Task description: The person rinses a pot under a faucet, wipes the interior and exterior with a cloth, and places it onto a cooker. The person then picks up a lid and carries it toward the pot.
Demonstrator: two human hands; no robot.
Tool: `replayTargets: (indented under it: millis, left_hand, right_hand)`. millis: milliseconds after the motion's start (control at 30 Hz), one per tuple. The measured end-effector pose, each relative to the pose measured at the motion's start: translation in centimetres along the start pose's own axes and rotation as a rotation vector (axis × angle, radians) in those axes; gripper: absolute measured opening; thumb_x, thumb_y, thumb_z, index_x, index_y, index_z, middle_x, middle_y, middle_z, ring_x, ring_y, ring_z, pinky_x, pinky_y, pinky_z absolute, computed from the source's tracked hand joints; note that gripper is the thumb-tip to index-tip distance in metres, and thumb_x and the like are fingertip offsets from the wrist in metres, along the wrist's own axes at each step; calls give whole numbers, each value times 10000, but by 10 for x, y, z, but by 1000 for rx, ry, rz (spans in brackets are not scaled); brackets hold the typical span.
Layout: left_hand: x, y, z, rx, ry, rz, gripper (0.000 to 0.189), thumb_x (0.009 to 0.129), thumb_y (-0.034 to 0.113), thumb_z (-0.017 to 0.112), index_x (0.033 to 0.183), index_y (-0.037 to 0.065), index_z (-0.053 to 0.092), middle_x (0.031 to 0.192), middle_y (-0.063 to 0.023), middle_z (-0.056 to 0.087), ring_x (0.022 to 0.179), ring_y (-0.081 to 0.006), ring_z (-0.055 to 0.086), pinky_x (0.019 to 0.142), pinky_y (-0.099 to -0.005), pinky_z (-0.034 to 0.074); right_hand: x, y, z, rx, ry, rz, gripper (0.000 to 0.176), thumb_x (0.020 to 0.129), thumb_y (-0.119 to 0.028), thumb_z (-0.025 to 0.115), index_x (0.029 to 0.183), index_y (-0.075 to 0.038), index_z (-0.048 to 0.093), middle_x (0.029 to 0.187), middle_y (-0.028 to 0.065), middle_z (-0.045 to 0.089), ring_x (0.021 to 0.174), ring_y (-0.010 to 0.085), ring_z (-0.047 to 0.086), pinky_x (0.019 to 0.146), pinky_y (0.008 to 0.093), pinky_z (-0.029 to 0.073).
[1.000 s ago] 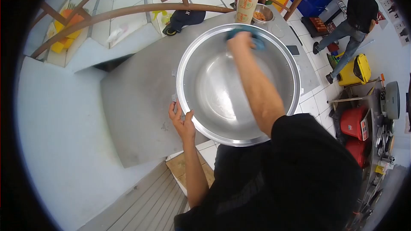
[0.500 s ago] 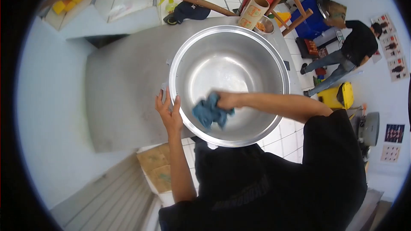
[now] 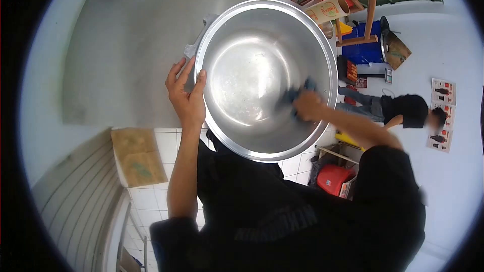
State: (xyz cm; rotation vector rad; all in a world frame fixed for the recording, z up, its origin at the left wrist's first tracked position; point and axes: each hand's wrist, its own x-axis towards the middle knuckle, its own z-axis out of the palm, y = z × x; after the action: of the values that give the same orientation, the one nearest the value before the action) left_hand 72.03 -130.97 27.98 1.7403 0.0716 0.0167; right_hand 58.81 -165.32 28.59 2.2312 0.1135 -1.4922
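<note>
A large round aluminium pot (image 3: pixel 242 75) stands at the near edge of the metal table, its mouth facing up. My left hand (image 3: pixel 187 93) rests against the outside of its left rim, fingers apart and thumb near the edge. Inside the pot, my right hand (image 3: pixel 308 106) is closed on a blue cloth (image 3: pixel 292 95), near the right inner wall. Hand and cloth are both blurred by motion, and part of the cloth is hidden under the fingers. A pot handle (image 3: pixel 196 43) sticks out at the left.
The grey metal table (image 3: pixel 126 55) extends left. Behind the pot are a patterned cardboard tube (image 3: pixel 327 10), a metal bowl (image 3: pixel 327 30) and brown metal railing (image 3: pixel 372 5). A person in a black shirt (image 3: pixel 406 111) is at the right. Cardboard (image 3: pixel 138 156) lies on the floor.
My right hand has swept the blue cloth from the left-front of the pot's inside to the right. My left hand stays at the rim. The camera view has shifted, and the other person's posture differs.
</note>
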Motion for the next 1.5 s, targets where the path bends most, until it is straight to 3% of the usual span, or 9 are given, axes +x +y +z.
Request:
replayTargets:
  millis: [133, 400, 600, 800, 1000, 1100, 1233, 1367, 1500]
  left_hand:
    - [1, 1, 0, 13, 3, 3, 365, 888, 283, 728, 1236, 178, 698, 1363, -101, 508, 1333, -275, 392, 1080, -425, 353]
    - [3, -3, 0, -10, -28, -6, 363, 894, 280, 726, 1245, 189, 695, 1318, -104, 522, 1310, -261, 421, 1036, -383, 408]
    - [2, -4, 2, 6, 25, 28, 354, 895, 284, 726, 1234, 186, 701, 1282, -103, 537, 1304, -276, 435, 1061, -414, 378]
    - [8, -13, -2, 11, -15, 44, 362, 890, 267, 734, 1233, 157, 700, 1226, -100, 560, 1346, -310, 411, 1069, -429, 363]
    - [10, -7, -5, 73, -17, 54, 382, 877, 250, 744, 1241, 147, 693, 1191, -97, 573, 1347, -313, 414, 1064, -436, 368]
    - [7, -5, -4, 93, -34, 42, 383, 874, 243, 745, 1241, 146, 693, 1185, -99, 577, 1346, -314, 418, 1060, -438, 372]
    - [4, -1, -3, 26, -19, 0, 375, 875, 233, 742, 1236, 143, 696, 1185, -105, 578, 1340, -321, 428, 1060, -437, 374]
    - [4, -9, -5, 17, -25, 56, 370, 875, 230, 742, 1232, 140, 699, 1194, -109, 573, 1338, -331, 431, 1062, -438, 372]
    - [5, -3, -6, 97, -27, 90, 361, 875, 219, 745, 1223, 134, 703, 1213, -116, 569, 1333, -338, 436, 1066, -439, 372]
  right_hand:
    - [-20, -64, 23, 749, 156, -453, 365, 786, -158, 626, 1139, -137, 715, 1094, 118, 713, 1134, 336, 626, 965, 508, 469]
    - [14, 90, -8, -445, 875, -137, 295, 873, -231, 575, 1125, -159, 710, 1228, 68, 637, 1307, 324, 476, 1036, 495, 364]
    - [-9, -80, 6, 523, -33, -187, 446, 775, -67, 634, 1219, -91, 669, 1136, 199, 681, 1261, 382, 522, 1026, 463, 433]
    - [68, -190, -82, 1378, 760, -739, 847, 754, 47, 586, 1526, -208, 350, 1512, 135, 422, 1409, 419, 305, 1170, 478, 260]
    - [65, -117, -22, 292, 880, -488, 817, 782, -127, 642, 1520, -304, 342, 1631, 15, 204, 1503, 375, 105, 1217, 562, 138]
    - [54, -41, 22, 374, 582, 235, 689, 895, -286, 526, 1539, -234, 287, 1613, 128, 223, 1468, 483, 114, 1196, 570, 127]
    - [116, -114, -4, 549, 745, 397, 606, 908, -284, 494, 1496, -177, 395, 1594, 162, 257, 1467, 474, 136, 1191, 597, 53]
    - [50, -185, -39, 652, 765, -557, 624, 891, -237, 535, 1498, -208, 393, 1609, 107, 250, 1479, 428, 156, 1200, 526, 178]
    - [72, -86, 17, 747, 832, -152, 620, 865, -165, 608, 1454, -195, 417, 1529, 139, 380, 1245, 351, 532, 1000, 453, 488]
